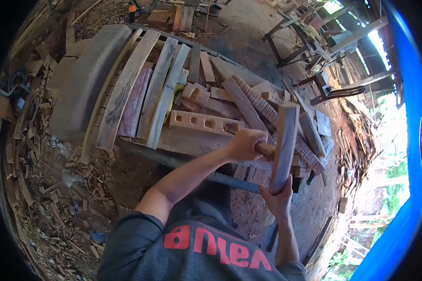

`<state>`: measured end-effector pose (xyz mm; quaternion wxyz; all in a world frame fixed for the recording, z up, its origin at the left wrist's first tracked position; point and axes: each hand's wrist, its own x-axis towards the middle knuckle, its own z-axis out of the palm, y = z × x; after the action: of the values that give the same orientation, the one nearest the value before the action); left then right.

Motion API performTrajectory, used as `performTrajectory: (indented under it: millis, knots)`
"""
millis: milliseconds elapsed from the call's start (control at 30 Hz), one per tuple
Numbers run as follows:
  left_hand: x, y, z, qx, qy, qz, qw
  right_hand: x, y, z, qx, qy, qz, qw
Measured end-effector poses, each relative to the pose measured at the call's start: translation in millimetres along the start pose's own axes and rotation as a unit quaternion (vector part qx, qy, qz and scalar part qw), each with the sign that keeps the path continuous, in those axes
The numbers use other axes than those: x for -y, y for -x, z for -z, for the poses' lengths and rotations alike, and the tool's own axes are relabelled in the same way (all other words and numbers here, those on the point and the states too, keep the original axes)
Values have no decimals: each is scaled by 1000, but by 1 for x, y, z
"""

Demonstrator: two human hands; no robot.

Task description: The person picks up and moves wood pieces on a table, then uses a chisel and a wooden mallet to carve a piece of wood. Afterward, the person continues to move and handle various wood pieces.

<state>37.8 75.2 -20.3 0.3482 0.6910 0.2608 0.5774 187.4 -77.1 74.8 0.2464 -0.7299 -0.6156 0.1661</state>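
My left hand (246, 145) is wrapped round the wooden handle of a chisel (266, 150); its thin blade points left toward the rightmost hole of a mortised wooden block (185, 118). Several square holes run in a row along that block, the rightmost with a rough edge. A thick wooden bar (285, 140) stands steeply in my right hand (280, 199), gripped near its lower end. The bar's side overlaps the butt of the chisel handle in this view. Both forearms reach over the near edge of the bench.
Long planks (129, 91) lie side by side on the left of the bench. Wood offcuts (197, 93) and a notched strip (260, 100) are heaped behind and right of the block. Wood scraps (86, 206) litter the floor. A blue tarp (410, 117) hangs at far right.
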Motion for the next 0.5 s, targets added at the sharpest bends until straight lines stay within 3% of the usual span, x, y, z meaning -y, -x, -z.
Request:
performTrajectory:
  millis: [100, 200, 233, 300, 433, 500]
  knots:
    - [8, 3, -2, 20, -24, -17, 999, 0, 4, 4, -59, 38, -6, 998]
    - [12, 7, -10, 12, -29, -23, 999, -2, 15, 1, -199, -242, -27, 949]
    - [13, 9, -12, 12, -29, -24, 999, -7, 19, 0, -193, -225, -23, 955]
    - [11, 16, -14, 86, -52, -139, 985, -12, 23, -2, -167, -212, -53, 961]
    - [3, 11, -9, 81, -57, -128, 987, -20, 21, -2, -156, -211, -84, 961]
    - [2, -1, -2, 11, 10, -37, 999, -25, 22, 4, -159, -228, -89, 956]
